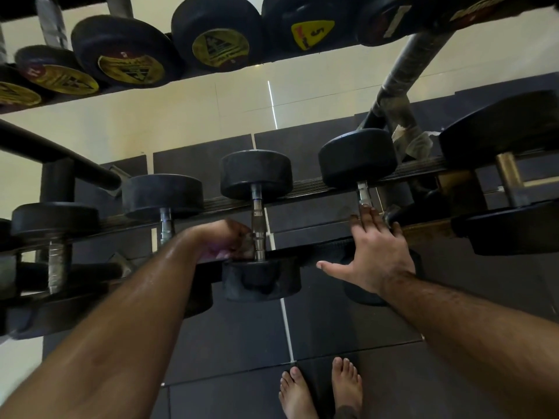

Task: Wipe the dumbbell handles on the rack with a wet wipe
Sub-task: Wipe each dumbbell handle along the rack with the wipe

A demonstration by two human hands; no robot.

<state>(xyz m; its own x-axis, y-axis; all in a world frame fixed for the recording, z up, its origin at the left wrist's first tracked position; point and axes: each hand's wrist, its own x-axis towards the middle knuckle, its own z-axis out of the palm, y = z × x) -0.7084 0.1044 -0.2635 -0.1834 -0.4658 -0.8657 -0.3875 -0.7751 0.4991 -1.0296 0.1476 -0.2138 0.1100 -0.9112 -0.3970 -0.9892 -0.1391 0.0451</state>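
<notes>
From the head view, the black metal dumbbell rack (305,186) ran across the frame, its lower tier carrying a row of black rubber-ended dumbbells with bare steel handles. The left hand (230,240) was curled against the ringed steel handle of the middle dumbbell (258,234), with a crumpled pale wet wipe (246,241) bunched between fingers and metal, near the handle's lower end just above the near black rubber head (261,281). The right hand (376,252) lay flat with straight, spread fingers over the steel handle of the next dumbbell to the right (363,193), holding nothing; its fingertips reached the handle's visible lower part.

Narrow gaps separated neighbouring dumbbell heads, while the handles stood apart with open room between them. Beneath lay a dark tiled floor (242,343) with pale grout lines, and two bare feet (320,391) stood just in front of the rack.

On the upper tier, round yellow labels (220,48) faced the camera; one yellow shield-shaped label (313,33) showed a "5". The other print was too blurred to read.
</notes>
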